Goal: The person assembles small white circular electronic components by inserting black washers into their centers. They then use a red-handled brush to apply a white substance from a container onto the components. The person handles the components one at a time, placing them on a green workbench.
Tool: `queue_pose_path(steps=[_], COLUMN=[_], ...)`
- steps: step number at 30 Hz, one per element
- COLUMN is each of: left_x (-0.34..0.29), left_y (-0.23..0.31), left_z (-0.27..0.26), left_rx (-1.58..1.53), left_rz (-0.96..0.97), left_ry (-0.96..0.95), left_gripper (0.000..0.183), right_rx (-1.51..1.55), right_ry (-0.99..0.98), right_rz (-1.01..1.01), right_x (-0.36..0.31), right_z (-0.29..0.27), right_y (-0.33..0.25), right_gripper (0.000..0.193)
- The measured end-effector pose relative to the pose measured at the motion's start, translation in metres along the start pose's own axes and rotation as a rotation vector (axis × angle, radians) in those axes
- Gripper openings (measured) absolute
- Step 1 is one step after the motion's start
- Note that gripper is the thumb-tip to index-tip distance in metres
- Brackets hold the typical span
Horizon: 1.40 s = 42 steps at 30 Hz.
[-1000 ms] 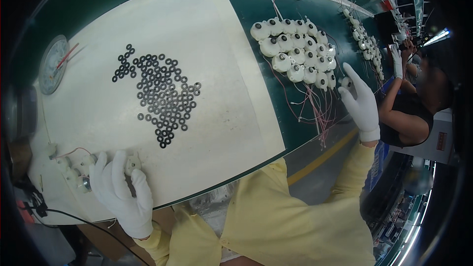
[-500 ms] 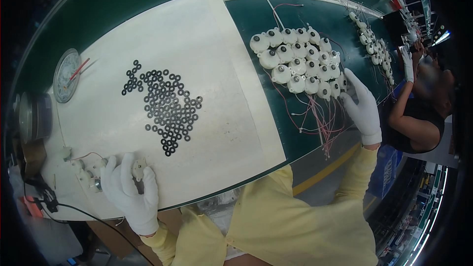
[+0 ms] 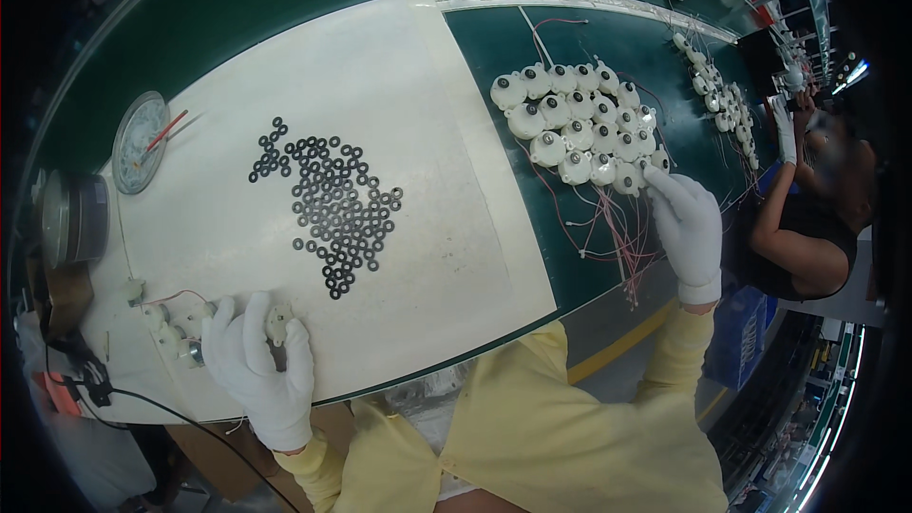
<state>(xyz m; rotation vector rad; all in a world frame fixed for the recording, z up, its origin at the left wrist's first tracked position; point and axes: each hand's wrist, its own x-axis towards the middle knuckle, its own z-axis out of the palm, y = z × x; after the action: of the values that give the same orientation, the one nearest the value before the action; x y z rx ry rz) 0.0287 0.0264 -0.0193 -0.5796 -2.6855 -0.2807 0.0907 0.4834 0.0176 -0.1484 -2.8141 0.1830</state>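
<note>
Rows of white round units [image 3: 578, 135] are sitting close together on the green part of the surface [image 3: 475, 38], and nearly all of them are showing a dark round centre on top, so I am judging that this group is looking finished, or almost so. Many black rings [image 3: 337, 204] are still lying loose on the white sheet [image 3: 446, 247], and near the left edge some pale parts [image 3: 161, 323] are lying with no dark centre that I am able to see; these are seeming to be the portion which is left. The right hand [image 3: 686, 228], in a white glove, is resting at the near right corner of the group, its fingers bending and touching the outermost units, but I cannot tell whether they are grasping one or only leaning on it. The left hand [image 3: 261, 380], gloved also, is lying on the white sheet, with thumb and forefinger curving at both sides of a cream-coloured part [image 3: 277, 323]; whether they are pressing it firmly, I cannot tell. About materials, the units are looking like smooth, slightly shiny plastic with small ears at the rim, while thin pink and white wires [image 3: 617, 237] are spreading from them in a loose tangle. The rings are looking matt and rubbery, each having a small hole, and the gloves are appearing soft and knitted. Farther left, a clear round dish [image 3: 133, 160] is holding a thin red stick [image 3: 169, 128], which is leaning over its rim.
</note>
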Motion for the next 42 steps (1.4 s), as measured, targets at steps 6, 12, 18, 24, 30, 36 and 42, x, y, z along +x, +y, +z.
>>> queue_pose_path(steps=[6,12,18,24,30,36,42], left_x=[-0.001,0.003,-0.001,-0.002,-0.004,0.001,0.014], left_y=[0.000,0.003,0.001,0.006,0.016,0.034,-0.001], left_z=[-0.001,0.002,-0.007,-0.006,-0.033,-0.034,-0.043], left_rx=[-0.011,-0.032,-0.050,-0.077,-0.344,-0.831,-0.264], left_rz=[0.001,0.014,0.031,-0.023,0.111,0.178,-0.063], left_ry=[0.007,0.027,0.012,0.029,0.097,0.174,0.149], left_gripper=[0.041,0.041,0.042,0.040,0.031,0.032,0.022], right_rx=[0.205,0.191,0.196,0.574,1.178,1.274,1.833], right_ry=[0.154,0.072,0.112,0.353,-0.145,-0.349,-0.476], right_rz=[0.299,0.269,0.313,0.341,-0.496,-0.625,-0.182], right_x=[-0.003,0.000,0.005,-0.028,-0.001,0.004,-0.018], right_z=[0.000,0.014,0.008,0.007,0.057,0.057,0.064], right_y=[0.011,0.026,0.017,-0.080,-0.225,-0.245,-0.209], right_gripper=[0.028,0.029,0.030,0.035,0.053,0.044,0.067])
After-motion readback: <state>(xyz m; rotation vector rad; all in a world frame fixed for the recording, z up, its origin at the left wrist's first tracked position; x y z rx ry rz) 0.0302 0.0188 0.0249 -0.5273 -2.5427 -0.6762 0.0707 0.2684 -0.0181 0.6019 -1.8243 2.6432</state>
